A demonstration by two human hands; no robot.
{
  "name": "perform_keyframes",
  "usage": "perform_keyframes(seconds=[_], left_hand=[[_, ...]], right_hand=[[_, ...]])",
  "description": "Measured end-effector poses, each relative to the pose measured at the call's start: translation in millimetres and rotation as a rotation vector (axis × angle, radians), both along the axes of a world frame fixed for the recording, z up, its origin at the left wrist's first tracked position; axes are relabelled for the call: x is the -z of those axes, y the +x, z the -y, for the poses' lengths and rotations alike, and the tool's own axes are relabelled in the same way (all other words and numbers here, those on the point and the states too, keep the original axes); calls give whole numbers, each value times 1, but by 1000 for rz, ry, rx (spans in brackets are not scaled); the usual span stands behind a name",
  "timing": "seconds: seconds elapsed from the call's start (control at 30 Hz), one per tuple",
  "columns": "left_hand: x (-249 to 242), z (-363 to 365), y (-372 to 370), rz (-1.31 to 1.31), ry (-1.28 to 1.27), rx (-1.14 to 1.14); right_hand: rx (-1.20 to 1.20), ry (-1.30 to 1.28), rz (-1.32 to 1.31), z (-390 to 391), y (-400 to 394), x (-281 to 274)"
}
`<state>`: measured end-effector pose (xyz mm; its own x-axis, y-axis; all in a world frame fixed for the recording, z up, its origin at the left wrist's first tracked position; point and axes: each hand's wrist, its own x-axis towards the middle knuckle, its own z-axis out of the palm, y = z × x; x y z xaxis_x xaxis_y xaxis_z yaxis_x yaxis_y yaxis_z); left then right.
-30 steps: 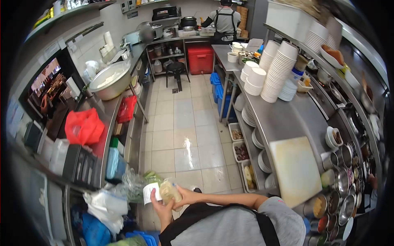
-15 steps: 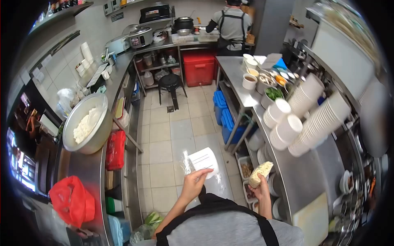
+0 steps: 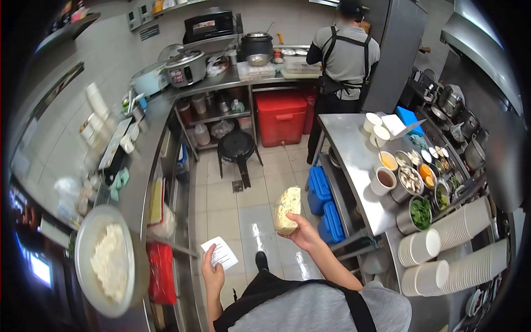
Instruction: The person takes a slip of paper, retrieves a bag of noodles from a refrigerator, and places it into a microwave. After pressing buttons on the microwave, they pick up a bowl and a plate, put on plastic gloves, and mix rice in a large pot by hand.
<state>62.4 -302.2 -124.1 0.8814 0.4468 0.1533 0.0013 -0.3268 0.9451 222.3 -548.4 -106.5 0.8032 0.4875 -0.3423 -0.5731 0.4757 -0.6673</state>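
My left hand [image 3: 212, 272] pinches the edge of a white paper slip [image 3: 222, 253] with printed lines, low and left of the middle of the head view. My right hand [image 3: 301, 231] is closed around a clear plastic bag of pale yellow, stringy food [image 3: 288, 209], held up over the floor; I cannot make out exactly what the food is. Left of my left hand, a large bowl [image 3: 134, 265] of white, rice-like food stands on the steel counter.
Stacked white paper bowls [image 3: 418, 247] and food containers, one with green leaves [image 3: 421, 213], line the right counter. Blue bins [image 3: 331, 222] sit under it. Ahead are a black stool [image 3: 236, 145] and red cooler [image 3: 280, 118]. A co-worker [image 3: 346, 61] stands facing away at the back.
The view has moved forward into the aisle. My right hand has brought the bag left and up, away from the right counter. My left hand and the slip have shifted left.
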Motion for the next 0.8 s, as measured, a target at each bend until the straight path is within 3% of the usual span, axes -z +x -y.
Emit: perform_keyframes(seconds=[0.13, 0.2, 0.27, 0.33, 0.4, 0.5, 0.63, 0.8], left_hand=[[-21, -50, 155, 47, -13, 196], [-40, -63, 250, 189, -9, 301], [-87, -65, 341, 376, 152, 334], [-125, -63, 419, 360, -283, 562], [-145, -58, 491, 364, -417, 658], [-158, -45, 581, 424, -384, 730], [-149, -46, 694, 310, -392, 860], [-167, -58, 781, 278, -605, 873]], right_hand=[[89, -51, -110, -8, 87, 19], [230, -70, -185, 8, 121, 26], [378, -137, -169, 27, 147, 26], [516, -159, -180, 46, 167, 28], [612, -126, -193, 67, 189, 52], [731, -222, -233, 74, 241, 64], [682, -224, -239, 60, 347, 64], [503, -309, 113, 3, 514, 20]])
